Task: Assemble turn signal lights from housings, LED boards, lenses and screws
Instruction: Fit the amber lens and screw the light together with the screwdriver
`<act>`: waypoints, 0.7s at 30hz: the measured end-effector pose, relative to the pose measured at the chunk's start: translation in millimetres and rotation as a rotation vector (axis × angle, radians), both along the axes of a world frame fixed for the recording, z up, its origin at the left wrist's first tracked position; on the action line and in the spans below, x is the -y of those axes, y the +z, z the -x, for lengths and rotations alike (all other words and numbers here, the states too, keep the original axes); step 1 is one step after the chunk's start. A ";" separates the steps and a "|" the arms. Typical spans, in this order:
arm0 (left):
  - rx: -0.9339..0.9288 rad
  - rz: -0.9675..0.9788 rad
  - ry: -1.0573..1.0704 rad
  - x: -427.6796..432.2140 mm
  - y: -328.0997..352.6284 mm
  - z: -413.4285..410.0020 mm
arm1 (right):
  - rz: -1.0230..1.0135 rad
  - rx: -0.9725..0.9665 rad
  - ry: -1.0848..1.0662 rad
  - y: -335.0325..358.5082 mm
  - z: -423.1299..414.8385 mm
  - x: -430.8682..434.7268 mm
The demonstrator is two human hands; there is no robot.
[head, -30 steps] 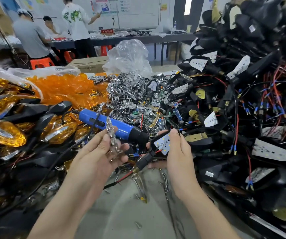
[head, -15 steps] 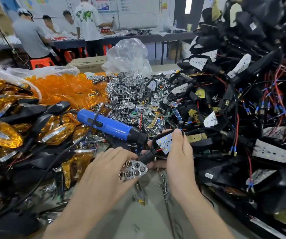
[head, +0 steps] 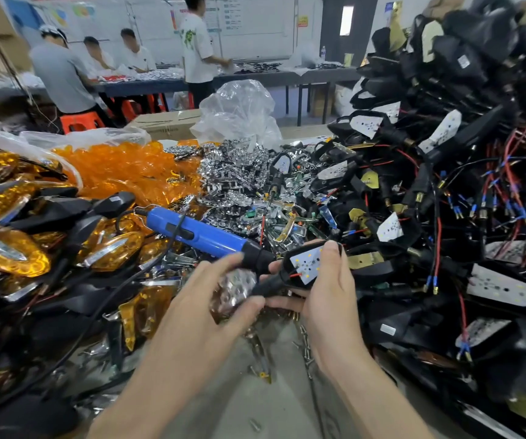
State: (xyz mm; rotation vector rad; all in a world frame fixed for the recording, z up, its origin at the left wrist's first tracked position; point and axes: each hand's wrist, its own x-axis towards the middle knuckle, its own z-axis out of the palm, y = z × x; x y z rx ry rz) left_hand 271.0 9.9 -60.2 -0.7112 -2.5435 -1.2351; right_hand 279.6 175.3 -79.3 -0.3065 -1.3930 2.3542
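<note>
My right hand (head: 322,296) grips a black turn signal housing (head: 290,274) with a white LED board (head: 306,264) seated in it and a red wire at its stem. My left hand (head: 204,305) pinches a chrome reflector piece (head: 234,288) between thumb and fingers, just left of the housing and touching its stem. The reflector is blurred. A blue electric screwdriver (head: 204,234) lies on the pile right behind my left fingers.
Finished amber-lens lights (head: 14,251) fill the left. Loose orange lenses (head: 122,167) and chrome reflectors (head: 233,179) lie at the back. Black housings with boards and wires (head: 445,201) pile high on the right. Screws (head: 303,337) lie on the grey bench. Several people work at far tables.
My left hand turned the chrome reflector from upright to flat and carried it right, up against the housing. My right hand tilted the housing a little.
</note>
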 end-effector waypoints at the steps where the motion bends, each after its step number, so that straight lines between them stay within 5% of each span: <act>1: 0.062 -0.143 0.037 1.9 0.5 -0.5 | -0.024 -0.010 -0.017 0.0 -0.4 1.3; 6: 0.235 -0.538 -0.047 9.9 3.4 9.2 | -0.097 0.004 -0.026 -5.0 -0.6 5.0; 14: 0.235 -0.312 -0.154 8.6 -0.3 6.6 | -0.171 -0.016 -0.064 1.9 -2.5 7.9; 21: 0.258 -0.422 -0.198 -6.1 3.7 0.2 | -0.303 -0.058 -0.140 2.9 -7.0 8.8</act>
